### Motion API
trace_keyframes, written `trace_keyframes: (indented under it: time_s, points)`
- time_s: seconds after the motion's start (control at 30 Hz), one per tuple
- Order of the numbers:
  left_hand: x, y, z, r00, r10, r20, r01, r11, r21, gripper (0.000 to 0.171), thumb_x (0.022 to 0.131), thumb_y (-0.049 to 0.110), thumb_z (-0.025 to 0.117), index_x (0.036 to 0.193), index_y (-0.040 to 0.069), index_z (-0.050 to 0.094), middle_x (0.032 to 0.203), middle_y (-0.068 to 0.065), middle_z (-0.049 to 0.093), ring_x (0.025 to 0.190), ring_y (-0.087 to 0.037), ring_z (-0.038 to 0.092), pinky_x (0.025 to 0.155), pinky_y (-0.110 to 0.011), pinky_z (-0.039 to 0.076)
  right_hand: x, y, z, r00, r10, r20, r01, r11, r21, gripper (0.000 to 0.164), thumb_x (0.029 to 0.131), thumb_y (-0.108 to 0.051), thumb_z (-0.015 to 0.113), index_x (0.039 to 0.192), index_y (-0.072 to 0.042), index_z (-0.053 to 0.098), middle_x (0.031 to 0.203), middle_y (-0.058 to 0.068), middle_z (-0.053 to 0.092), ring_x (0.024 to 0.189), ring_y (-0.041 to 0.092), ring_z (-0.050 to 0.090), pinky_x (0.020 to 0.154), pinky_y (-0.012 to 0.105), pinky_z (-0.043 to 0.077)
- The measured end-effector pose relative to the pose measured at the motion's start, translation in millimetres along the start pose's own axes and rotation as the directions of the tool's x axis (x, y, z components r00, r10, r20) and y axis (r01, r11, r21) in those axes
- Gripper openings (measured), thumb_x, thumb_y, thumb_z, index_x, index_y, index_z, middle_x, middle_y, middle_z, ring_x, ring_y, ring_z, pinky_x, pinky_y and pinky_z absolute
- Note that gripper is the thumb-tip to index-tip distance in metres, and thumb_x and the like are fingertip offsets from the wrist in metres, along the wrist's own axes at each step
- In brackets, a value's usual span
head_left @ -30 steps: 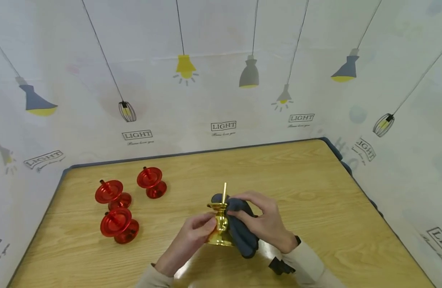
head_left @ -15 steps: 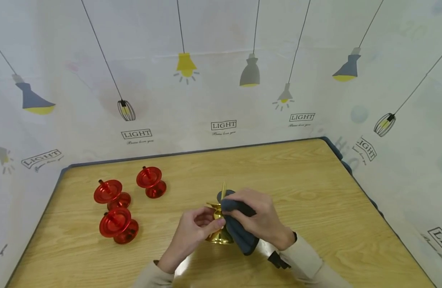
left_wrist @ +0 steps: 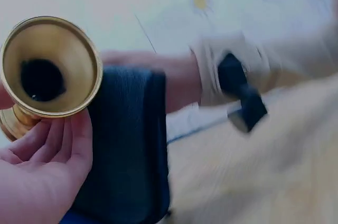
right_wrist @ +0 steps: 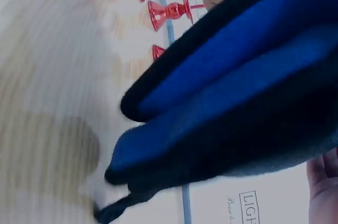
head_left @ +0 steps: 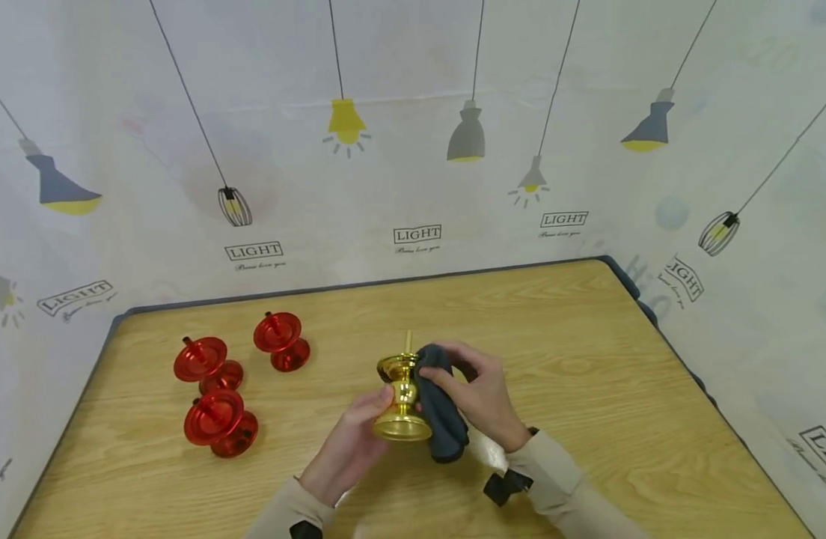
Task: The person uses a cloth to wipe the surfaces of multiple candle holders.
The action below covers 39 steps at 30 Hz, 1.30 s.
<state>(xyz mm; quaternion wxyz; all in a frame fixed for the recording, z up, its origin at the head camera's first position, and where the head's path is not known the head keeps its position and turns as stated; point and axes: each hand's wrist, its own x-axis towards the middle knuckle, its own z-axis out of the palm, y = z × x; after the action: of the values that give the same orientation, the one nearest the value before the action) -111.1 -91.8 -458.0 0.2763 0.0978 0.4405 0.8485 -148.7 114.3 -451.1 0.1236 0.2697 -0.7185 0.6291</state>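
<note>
In the head view a shiny gold candle holder (head_left: 403, 425) with a flared foot, round bulb, dish and upright spike is held above the table. My left hand (head_left: 359, 438) grips its stem from the left; the left wrist view shows the fingers curled under it and the hollow underside of the foot (left_wrist: 50, 65). My right hand (head_left: 483, 393) pinches a folded dark blue-grey cloth (head_left: 442, 412) against the holder's right side, at the dish and bulb. Blue folds of the cloth (right_wrist: 232, 76) fill much of the right wrist view.
Three red candle holders of similar shape stand at the left: one at the back (head_left: 283, 343), one at the far left (head_left: 207, 363), one nearer (head_left: 221, 423). The wooden table (head_left: 588, 359) ends at a white printed backdrop (head_left: 359, 187).
The gold holder has risen and tilted, so its foot now faces me more. My left hand has shifted lower around the stem. The right hand and cloth have moved up with it.
</note>
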Motion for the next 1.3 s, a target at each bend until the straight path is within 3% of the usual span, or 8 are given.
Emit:
trace_keyframes:
  time_s: [0.13, 0.33, 0.43, 0.6, 0.8, 0.93, 1.1, 1.3]
  points:
    - [-4.4, 7.3, -1.3, 0.992, 0.048, -0.116, -0.028, 0.985, 0.171, 0.022, 0.107, 0.022, 0.05, 0.106, 0.013, 0.069, 0.093, 0.01, 0.067, 0.089, -0.003, 0.061, 0.084, -0.021, 0.05, 7, 1, 2, 0.997, -0.071, 0.035, 0.074, 0.993, -0.095, 0.029, 0.084, 0.004, 0.079, 0.111, -0.004, 0.074, 0.103, 0.014, 0.076, 0.096, 0.011, 0.073, 0.083, 0.026, 0.059]
    - [-8.8, 14.6, 5.7, 0.893, 0.211, -0.397, 0.083, 0.79, 0.607, 0.034, 0.094, 0.023, 0.073, 0.114, -0.003, 0.069, 0.097, -0.008, 0.072, 0.085, -0.012, 0.066, 0.074, -0.023, 0.055, 23, -4, 4, 0.942, -0.285, 0.176, 0.319, 0.924, -0.212, 0.033, 0.08, 0.004, 0.081, 0.111, -0.005, 0.073, 0.101, 0.01, 0.076, 0.093, 0.021, 0.074, 0.083, 0.028, 0.06]
    - [-9.9, 14.3, 7.3, 0.866, 0.251, -0.433, 0.106, 0.753, 0.649, 0.032, 0.09, 0.024, 0.078, 0.109, -0.002, 0.071, 0.094, -0.011, 0.071, 0.081, -0.014, 0.067, 0.072, -0.024, 0.056, 26, -7, 8, 0.919, -0.323, 0.227, 0.37, 0.905, -0.211, 0.033, 0.081, 0.004, 0.081, 0.111, -0.004, 0.072, 0.101, 0.01, 0.076, 0.093, 0.022, 0.074, 0.083, 0.03, 0.06]
    - [-14.2, 14.3, 4.4, 0.863, 0.215, -0.457, 0.106, 0.808, 0.58, 0.03, 0.089, 0.024, 0.078, 0.105, -0.001, 0.073, 0.089, -0.003, 0.071, 0.079, -0.012, 0.065, 0.068, -0.024, 0.053, 24, -8, 14, 0.93, -0.304, 0.209, 0.341, 0.925, -0.169, 0.034, 0.08, 0.006, 0.081, 0.111, -0.003, 0.073, 0.101, 0.011, 0.076, 0.092, 0.022, 0.074, 0.082, 0.028, 0.06]
    - [-20.2, 13.2, -4.1, 0.963, 0.079, -0.256, -0.011, 0.966, 0.257, 0.018, 0.102, 0.026, 0.059, 0.096, 0.015, 0.071, 0.081, 0.012, 0.065, 0.076, -0.003, 0.058, 0.073, -0.021, 0.047, 17, -7, 24, 0.986, -0.146, 0.079, 0.151, 0.987, -0.053, 0.031, 0.083, 0.007, 0.078, 0.112, -0.002, 0.073, 0.101, 0.013, 0.076, 0.093, 0.012, 0.073, 0.08, 0.024, 0.059]
    - [-20.6, 12.9, -7.0, 0.99, 0.015, -0.142, -0.002, 0.996, 0.092, 0.03, 0.106, 0.036, 0.05, 0.09, 0.025, 0.073, 0.084, 0.014, 0.069, 0.084, -0.002, 0.063, 0.083, -0.025, 0.05, 14, -4, 29, 1.0, 0.017, 0.015, -0.018, 0.997, 0.069, 0.026, 0.088, 0.005, 0.074, 0.114, 0.0, 0.072, 0.102, 0.009, 0.075, 0.088, 0.006, 0.07, 0.075, 0.023, 0.058]
    - [-14.0, 14.3, -2.1, 0.973, 0.033, -0.23, 0.033, 0.961, 0.276, 0.026, 0.104, 0.028, 0.055, 0.104, 0.011, 0.074, 0.092, 0.01, 0.07, 0.088, -0.004, 0.062, 0.083, -0.023, 0.051, 9, 1, 19, 1.0, 0.0, 0.015, 0.0, 1.0, -0.027, 0.029, 0.085, 0.006, 0.076, 0.113, -0.001, 0.073, 0.104, 0.01, 0.076, 0.095, 0.005, 0.07, 0.08, 0.021, 0.058]
    - [-23.2, 24.1, -9.8, 0.876, 0.245, -0.416, 0.08, 0.776, 0.625, 0.038, 0.09, 0.028, 0.077, 0.109, -0.003, 0.071, 0.097, -0.011, 0.073, 0.082, -0.011, 0.068, 0.072, -0.024, 0.056, 18, 0, 34, 0.969, -0.222, 0.109, 0.237, 0.958, -0.163, 0.035, 0.079, 0.007, 0.081, 0.112, -0.005, 0.074, 0.103, 0.013, 0.076, 0.097, 0.018, 0.074, 0.089, 0.019, 0.056]
